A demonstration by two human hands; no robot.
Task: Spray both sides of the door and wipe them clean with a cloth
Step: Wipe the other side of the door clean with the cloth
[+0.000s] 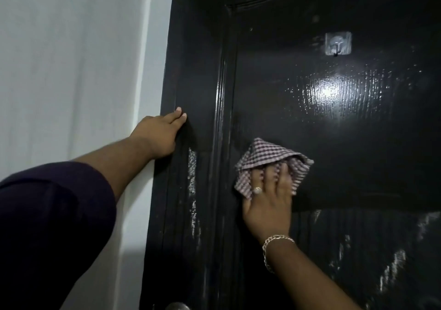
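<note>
Basically left hand (pixel 158 135) grips glossy black panelled door (pixel 358 142) edge to steady it; right hand (pixel 268 204), fingers spread, presses checked cloth (pixel 267 157) flat vs wet panel.

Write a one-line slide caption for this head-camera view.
Right hand presses a checked cloth against the wet black door while the left hand grips its edge.

your left hand (pixel 158 135) grips the door (pixel 358 131) at its left edge, beside the wall (pixel 71 59). your right hand (pixel 268 204) presses the cloth (pixel 267 157) on the door's panel, below and left of the hook (pixel 337 43). the knob (pixel 177 306) sits at the bottom.
</note>
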